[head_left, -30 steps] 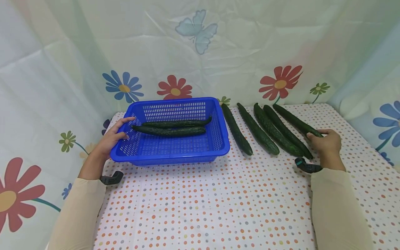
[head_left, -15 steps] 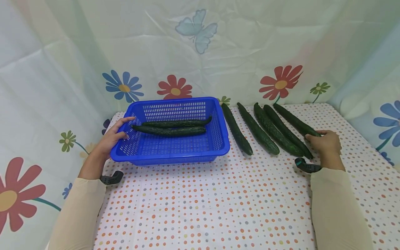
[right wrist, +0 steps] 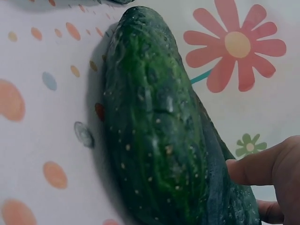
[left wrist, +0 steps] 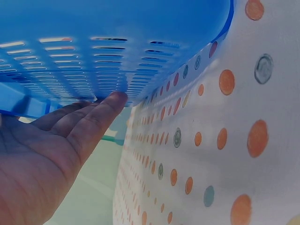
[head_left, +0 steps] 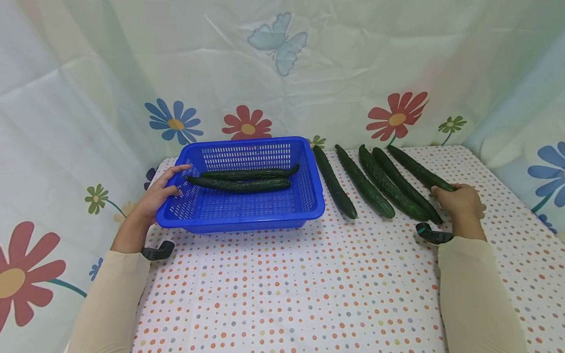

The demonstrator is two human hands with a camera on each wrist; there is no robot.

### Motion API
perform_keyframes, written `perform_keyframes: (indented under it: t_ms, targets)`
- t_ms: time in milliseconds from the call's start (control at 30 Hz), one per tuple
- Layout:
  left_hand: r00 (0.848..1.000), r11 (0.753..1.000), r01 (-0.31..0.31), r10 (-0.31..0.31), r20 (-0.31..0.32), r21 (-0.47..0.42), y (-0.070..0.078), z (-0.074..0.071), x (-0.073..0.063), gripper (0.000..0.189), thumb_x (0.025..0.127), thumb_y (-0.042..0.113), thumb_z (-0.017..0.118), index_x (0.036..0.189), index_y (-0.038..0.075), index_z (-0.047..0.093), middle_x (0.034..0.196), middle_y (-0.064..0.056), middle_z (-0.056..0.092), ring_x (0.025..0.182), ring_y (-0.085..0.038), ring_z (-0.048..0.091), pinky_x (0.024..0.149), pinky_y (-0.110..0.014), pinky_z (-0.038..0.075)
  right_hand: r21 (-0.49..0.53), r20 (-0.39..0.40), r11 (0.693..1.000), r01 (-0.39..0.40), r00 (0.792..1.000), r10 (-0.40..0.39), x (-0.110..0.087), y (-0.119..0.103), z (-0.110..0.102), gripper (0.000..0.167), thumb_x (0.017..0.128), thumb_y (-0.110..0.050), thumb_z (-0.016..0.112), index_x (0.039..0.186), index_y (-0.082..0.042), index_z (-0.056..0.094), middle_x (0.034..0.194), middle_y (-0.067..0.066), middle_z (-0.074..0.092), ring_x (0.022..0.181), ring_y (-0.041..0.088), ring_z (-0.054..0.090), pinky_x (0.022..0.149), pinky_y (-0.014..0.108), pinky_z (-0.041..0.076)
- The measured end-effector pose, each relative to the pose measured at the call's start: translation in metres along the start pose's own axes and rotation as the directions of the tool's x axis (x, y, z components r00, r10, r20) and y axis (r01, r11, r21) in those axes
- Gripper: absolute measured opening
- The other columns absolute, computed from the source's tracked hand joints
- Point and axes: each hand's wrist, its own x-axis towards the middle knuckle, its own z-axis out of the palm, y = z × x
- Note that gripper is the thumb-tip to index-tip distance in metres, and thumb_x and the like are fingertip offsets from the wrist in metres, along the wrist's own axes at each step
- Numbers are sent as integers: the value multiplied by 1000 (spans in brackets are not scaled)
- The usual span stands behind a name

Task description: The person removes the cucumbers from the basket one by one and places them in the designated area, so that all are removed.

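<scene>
A blue plastic basket with slotted walls stands on the table at the left in the head view. My left hand holds its left rim, with digits over the edge; in the left wrist view other fingers lie against the slotted wall from outside. Two dark green cucumbers lie side by side in the basket. On the right, my right hand pinches the near end of the rightmost cucumber, which lies on the table. The thumb touches its skin in the right wrist view; the other fingers are mostly hidden.
Several more cucumbers lie in a slanting row between the basket and my right hand. White dotted cloth covers the table. A flowered curtain hangs close behind its back edge and along both sides.
My right hand has shifted slightly around the end of the rightmost cucumber, whose far end has slid a little to the right. My left hand and the basket stay put.
</scene>
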Motion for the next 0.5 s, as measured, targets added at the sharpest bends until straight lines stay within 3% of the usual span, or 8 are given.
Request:
perform_keyframes:
  t_ms: [500]
  targets:
    - [1000, 1000, 4, -4, 9, -21, 0, -1, 0, 67, 94, -1, 39, 150, 34, 34, 166, -10, -2, 143, -55, 20, 99, -69, 37, -22, -10, 1000, -3, 1000, 3, 3, 0, 0, 79, 94, -46, 39, 153, 2, 21, 153, 38, 22, 137, 60, 20, 108, 68, 23]
